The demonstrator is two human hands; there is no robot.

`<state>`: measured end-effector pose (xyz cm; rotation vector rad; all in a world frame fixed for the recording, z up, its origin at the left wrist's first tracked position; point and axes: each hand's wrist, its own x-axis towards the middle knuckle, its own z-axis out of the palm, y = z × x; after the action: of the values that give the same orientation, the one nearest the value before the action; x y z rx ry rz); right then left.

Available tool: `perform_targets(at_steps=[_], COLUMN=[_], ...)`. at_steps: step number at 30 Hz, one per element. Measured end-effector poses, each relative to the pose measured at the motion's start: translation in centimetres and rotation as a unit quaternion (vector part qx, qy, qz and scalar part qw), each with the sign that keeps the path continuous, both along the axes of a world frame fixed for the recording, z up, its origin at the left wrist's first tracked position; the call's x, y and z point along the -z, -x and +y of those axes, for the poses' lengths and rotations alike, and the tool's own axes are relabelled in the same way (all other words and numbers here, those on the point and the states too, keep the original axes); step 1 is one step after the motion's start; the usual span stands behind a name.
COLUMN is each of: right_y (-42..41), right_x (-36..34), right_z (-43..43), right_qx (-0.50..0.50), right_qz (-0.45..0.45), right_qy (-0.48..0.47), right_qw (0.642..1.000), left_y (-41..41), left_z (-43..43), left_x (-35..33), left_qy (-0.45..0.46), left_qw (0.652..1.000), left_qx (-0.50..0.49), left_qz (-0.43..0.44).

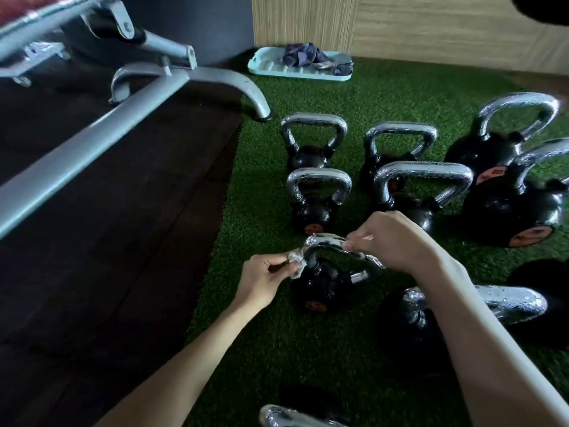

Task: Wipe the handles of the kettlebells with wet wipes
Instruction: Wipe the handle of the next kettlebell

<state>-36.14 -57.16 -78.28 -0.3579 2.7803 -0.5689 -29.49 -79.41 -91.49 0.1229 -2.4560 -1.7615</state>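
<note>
A grey metal bench frame stood left. The left hand pinched a crumpled white wet wipe against the small black kettlebell's shiny metal handle on fuzzy green turf. The right hand pinched the handle's top. More round black kettlebells crowded close behind.

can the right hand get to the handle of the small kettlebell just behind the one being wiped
Probably yes. The right hand rests on the near handle, and the small kettlebell's handle stands upright right behind it with nothing between. The left hand holds the wipe.
</note>
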Motion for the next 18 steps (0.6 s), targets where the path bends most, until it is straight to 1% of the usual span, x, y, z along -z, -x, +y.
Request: perform_targets(at_steps=[3,5,6,7,9,11,13,15,18], right_y=[0.4,0.2,-0.1,-0.4,-1.1,-1.5,-1.4,-1.1,-0.4], right_x=[-0.5,-0.4,-0.3,-0.1,0.4,0.8,0.6,0.4,-0.4], right_z=[-1.0,-2.0,-2.7,-3.5,-4.9,-6.0,-6.2,-5.8,-5.1], right_qx=[-0.016,0.002,0.019,0.037,0.068,0.078,0.085,0.103,0.105], right_qz=[-0.01,-0.003,0.001,0.007,0.019,0.033,0.032,0.009,-0.049], right_qy=[-0.025,-0.05,-0.058,-0.06,-0.059,-0.064,-0.078,-0.079,-0.048], right_qw=[1.0,0.999,0.998,0.997,0.996,0.994,0.993,0.992,0.992], left_y=[0.4,0.9,1.2,1.5,2.1,2.3,2.2,1.9,1.7], left_z=[-0.1,-0.2,-0.3,-0.4,-0.5,-0.2,0.1,0.4,1.0], left_x=[0.3,0.6,0.7,0.6,0.5,-0.1,-0.7,-0.7,-0.3], left_qy=[0.005,0.014,0.008,-0.01,-0.073,-0.163,-0.224,-0.225,-0.154], left_qw=[0.999,0.997,0.996,0.994,0.986,0.969,0.954,0.956,0.968], left_qx=[-0.04,-0.071,-0.086,-0.098,-0.128,-0.158,-0.166,-0.156,-0.169], left_qz=[0.007,0.004,-0.013,-0.037,-0.076,-0.094,-0.111,-0.108,-0.103])
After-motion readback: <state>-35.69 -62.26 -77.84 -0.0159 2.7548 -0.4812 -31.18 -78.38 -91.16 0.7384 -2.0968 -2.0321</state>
